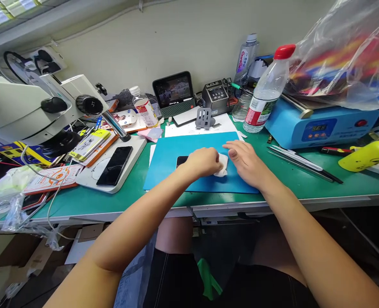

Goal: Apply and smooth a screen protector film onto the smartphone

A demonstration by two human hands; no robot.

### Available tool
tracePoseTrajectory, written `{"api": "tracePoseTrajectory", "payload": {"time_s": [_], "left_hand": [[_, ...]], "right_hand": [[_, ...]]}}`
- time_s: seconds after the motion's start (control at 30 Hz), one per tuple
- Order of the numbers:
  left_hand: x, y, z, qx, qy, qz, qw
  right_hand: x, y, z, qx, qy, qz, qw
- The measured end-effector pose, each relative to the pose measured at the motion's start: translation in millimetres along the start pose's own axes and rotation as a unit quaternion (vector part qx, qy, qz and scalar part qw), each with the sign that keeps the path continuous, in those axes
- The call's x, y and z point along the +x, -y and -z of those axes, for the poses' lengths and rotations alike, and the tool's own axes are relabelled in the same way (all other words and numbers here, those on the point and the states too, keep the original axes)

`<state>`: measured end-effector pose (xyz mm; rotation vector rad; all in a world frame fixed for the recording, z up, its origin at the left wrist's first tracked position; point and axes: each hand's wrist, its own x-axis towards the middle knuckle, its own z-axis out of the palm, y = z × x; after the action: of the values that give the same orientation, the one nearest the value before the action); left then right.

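Note:
My left hand [202, 162] is closed in a fist, pressed against a crumpled white tissue [222, 165] that sticks out at its right side. Beneath the wrist, the dark corner of a phone-like device [181, 161] shows; the rest is hidden by my hand. Both lie on a blue work mat [167, 149]. Just right of the tissue, my right hand [245, 161] has its fingers stretched out and holds nothing.
A black phone [114, 166] rests on the base of a microscope [48, 107] at the left. Behind the mat stand a small screen [173, 90] and a grey phone stand [203, 118]. To the right are a red-capped bottle [266, 94], tweezers [305, 162] and a blue heating machine [321, 126].

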<state>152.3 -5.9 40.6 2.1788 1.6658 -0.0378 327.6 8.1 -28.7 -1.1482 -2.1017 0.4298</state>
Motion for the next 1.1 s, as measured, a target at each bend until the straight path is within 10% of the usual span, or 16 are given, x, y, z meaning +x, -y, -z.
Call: {"api": "tracePoseTrajectory", "payload": {"time_s": [0.33, 0.67, 1.1], "left_hand": [[-6, 28, 8.5, -0.004, -0.002, 0.008, 1.0], [-4, -3, -1.5, -0.008, -0.009, 0.002, 1.0], [-25, 72, 18.3, 0.002, -0.026, 0.066, 0.997]], "right_hand": [[-1, 5, 2, -0.006, 0.007, -0.016, 1.0], [1, 0, 0, -0.007, 0.006, -0.006, 1.0], [1, 7, 4, -0.013, 0.025, -0.031, 0.999]]}}
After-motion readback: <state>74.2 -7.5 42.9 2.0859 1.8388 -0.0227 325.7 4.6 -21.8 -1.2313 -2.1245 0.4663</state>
